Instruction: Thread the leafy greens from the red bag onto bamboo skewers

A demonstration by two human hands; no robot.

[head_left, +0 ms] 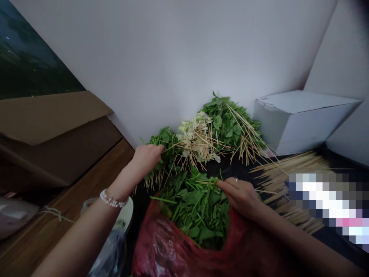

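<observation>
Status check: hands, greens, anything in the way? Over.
Left hand shut on skewered greens at the pile. Right hand pinching loose greens in red bag. Bare skewers lie beside right hand.

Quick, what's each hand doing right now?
Left hand: closed on a skewer of greens.
Right hand: pinching loose greens in the red bag.

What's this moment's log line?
left hand: grips skewered greens | right hand: pinches leaves in red bag | skewers: loose, right side
</observation>
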